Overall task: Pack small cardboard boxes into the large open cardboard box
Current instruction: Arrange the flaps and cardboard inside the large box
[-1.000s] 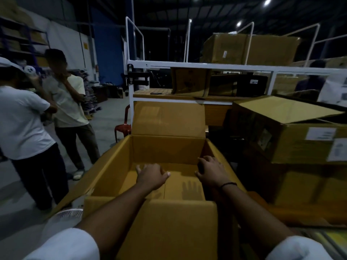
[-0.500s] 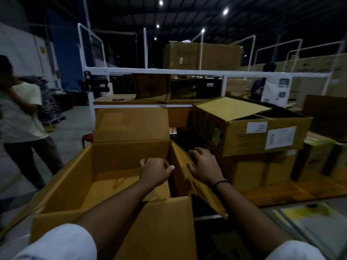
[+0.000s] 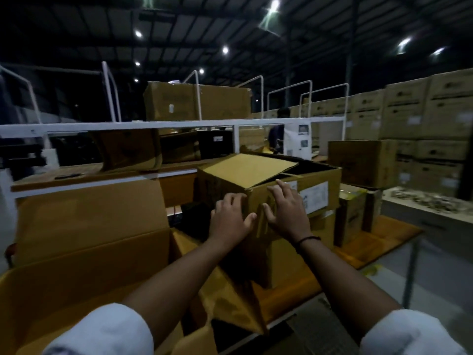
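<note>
Two empty hands reach the labelled carton's (image 3: pixel 320 175) near corner, left hand (image 3: pixel 230 220) loosely curled, right hand (image 3: pixel 288 212) fingers spread flat, probably to fetch small boxes I cannot see; the big box (image 3: pixel 84 272) gapes lower left.

Matt brown cardboard for the large box (image 3: pixel 89 226) and the labelled box (image 3: pixel 256 167), faintly creased at the flaps. Smooth white paper labels (image 3: pixel 313 198) on the latter's side. White-painted metal rail (image 3: pixel 153 125), slightly glossy. Smooth orange-brown wood on the bench (image 3: pixel 378 242). White cloth sleeves (image 3: pixel 102 331); thin dark cord wristband (image 3: pixel 307 239).
</note>
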The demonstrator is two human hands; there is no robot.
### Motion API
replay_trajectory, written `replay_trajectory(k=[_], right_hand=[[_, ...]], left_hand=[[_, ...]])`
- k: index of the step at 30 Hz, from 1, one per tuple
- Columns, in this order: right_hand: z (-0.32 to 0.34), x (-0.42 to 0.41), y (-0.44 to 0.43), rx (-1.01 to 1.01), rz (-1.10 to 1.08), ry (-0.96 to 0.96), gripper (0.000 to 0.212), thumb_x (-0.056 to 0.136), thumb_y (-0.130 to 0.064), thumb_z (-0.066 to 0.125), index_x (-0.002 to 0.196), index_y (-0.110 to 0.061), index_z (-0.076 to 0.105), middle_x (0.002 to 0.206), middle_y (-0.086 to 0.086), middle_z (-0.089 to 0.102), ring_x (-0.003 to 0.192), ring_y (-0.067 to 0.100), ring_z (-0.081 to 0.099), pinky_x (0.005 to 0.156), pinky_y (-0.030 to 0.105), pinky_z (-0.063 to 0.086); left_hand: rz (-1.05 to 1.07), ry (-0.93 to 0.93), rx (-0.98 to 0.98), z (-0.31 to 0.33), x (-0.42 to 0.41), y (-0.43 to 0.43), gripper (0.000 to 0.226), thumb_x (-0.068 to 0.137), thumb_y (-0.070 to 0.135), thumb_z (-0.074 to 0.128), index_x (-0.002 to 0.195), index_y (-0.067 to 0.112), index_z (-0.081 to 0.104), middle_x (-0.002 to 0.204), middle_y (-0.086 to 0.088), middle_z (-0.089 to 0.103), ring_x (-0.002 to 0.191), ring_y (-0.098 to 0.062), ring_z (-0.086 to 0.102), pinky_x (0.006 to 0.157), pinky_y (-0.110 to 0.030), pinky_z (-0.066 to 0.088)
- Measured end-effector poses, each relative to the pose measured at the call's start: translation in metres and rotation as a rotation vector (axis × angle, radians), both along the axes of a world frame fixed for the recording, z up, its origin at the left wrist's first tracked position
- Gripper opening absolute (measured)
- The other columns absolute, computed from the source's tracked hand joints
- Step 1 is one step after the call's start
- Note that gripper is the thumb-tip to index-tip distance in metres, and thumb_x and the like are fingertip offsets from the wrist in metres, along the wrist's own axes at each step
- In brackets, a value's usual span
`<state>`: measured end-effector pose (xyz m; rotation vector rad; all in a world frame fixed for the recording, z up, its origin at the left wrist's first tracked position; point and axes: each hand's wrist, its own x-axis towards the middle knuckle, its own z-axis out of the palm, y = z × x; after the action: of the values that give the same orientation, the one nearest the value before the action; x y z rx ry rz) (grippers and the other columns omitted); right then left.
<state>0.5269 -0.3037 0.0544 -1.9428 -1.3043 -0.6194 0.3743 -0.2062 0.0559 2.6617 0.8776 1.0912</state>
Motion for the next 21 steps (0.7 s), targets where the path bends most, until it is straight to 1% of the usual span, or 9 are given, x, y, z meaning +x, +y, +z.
replay_trajectory(k=[3,6,7,9,11,13,16,19,21], right_hand=[[0.003,0.025,-0.002,-0.003,-0.073,0.026,0.050,0.095,-0.036,0.063,0.141,-0.019,0.053,0.155,0.012,0.043,0.147,0.032,0.034,0.113,0.055,0.037],[0.001,0.046,0.001,-0.005,-0.146,0.021,0.052,0.096,-0.037,0.062,0.143,-0.019,0.050,0.156,0.013,0.041,0.148,0.032,0.030,0.117,0.053,0.034],[-0.001,0.052,0.002,0.000,-0.165,0.025,0.054,0.096,-0.037,0.062,0.144,-0.018,0.049,0.157,0.013,0.040,0.148,0.033,0.030,0.118,0.053,0.032],[-0.005,0.062,0.005,0.012,-0.194,0.049,0.059,0.095,-0.037,0.063,0.148,-0.017,0.044,0.158,0.013,0.038,0.149,0.033,0.028,0.120,0.052,0.029],[-0.010,0.071,0.008,0.021,-0.215,0.078,0.066,0.095,-0.038,0.063,0.152,-0.018,0.037,0.160,0.012,0.034,0.151,0.032,0.025,0.121,0.051,0.026],[-0.017,0.079,0.011,0.035,-0.240,0.099,0.071,0.095,-0.039,0.062,0.155,-0.019,0.030,0.163,0.011,0.029,0.153,0.031,0.021,0.123,0.051,0.022],[-0.028,0.084,0.019,0.060,-0.268,0.134,0.077,0.096,-0.040,0.062,0.158,-0.016,0.024,0.167,0.013,0.020,0.155,0.033,0.014,0.125,0.051,0.018],[-0.035,0.087,0.028,0.088,-0.254,0.185,0.084,0.095,-0.042,0.064,0.161,-0.016,0.018,0.170,0.013,0.009,0.156,0.034,0.007,0.125,0.055,0.015],[-0.039,0.094,0.032,0.111,-0.229,0.193,0.091,0.093,-0.047,0.066,0.161,-0.017,0.014,0.170,0.013,0.005,0.156,0.035,0.005,0.124,0.058,0.015]], left_hand=[[0.002,-0.006,0.014,0.012,0.034,0.011,0.068,0.094,0.047,0.065,0.152,0.030,0.033,0.154,-0.002,0.035,0.138,-0.028,0.039,0.107,-0.047,0.043],[-0.026,0.022,-0.046,0.022,0.062,0.025,0.084,0.093,0.050,0.067,0.159,0.037,0.018,0.164,-0.004,0.023,0.146,-0.036,0.030,0.108,-0.055,0.045],[-0.028,0.032,-0.088,0.025,0.069,0.030,0.084,0.092,0.051,0.068,0.159,0.040,0.019,0.167,-0.004,0.020,0.148,-0.039,0.026,0.109,-0.057,0.043],[-0.018,0.040,-0.172,0.027,0.079,0.038,0.081,0.089,0.055,0.071,0.157,0.044,0.028,0.169,-0.004,0.018,0.151,-0.046,0.018,0.111,-0.059,0.041],[-0.023,0.028,-0.181,0.025,0.084,0.048,0.079,0.085,0.058,0.074,0.154,0.046,0.036,0.168,-0.004,0.023,0.151,-0.047,0.021,0.110,-0.059,0.040],[-0.049,0.014,-0.147,0.022,0.083,0.061,0.079,0.081,0.061,0.076,0.151,0.047,0.041,0.166,-0.004,0.031,0.149,-0.045,0.028,0.111,-0.061,0.041],[-0.102,-0.023,-0.142,0.019,0.067,0.082,0.077,0.078,0.063,0.076,0.148,0.048,0.046,0.163,-0.002,0.036,0.147,-0.038,0.035,0.110,-0.063,0.042],[-0.171,-0.035,-0.126,0.016,0.045,0.095,0.077,0.077,0.066,0.074,0.147,0.050,0.047,0.163,0.001,0.037,0.146,-0.032,0.037,0.109,-0.063,0.042],[-0.217,-0.020,-0.150,0.017,0.030,0.100,0.078,0.074,0.070,0.070,0.146,0.053,0.045,0.164,0.004,0.035,0.147,-0.028,0.037,0.109,-0.064,0.041]])
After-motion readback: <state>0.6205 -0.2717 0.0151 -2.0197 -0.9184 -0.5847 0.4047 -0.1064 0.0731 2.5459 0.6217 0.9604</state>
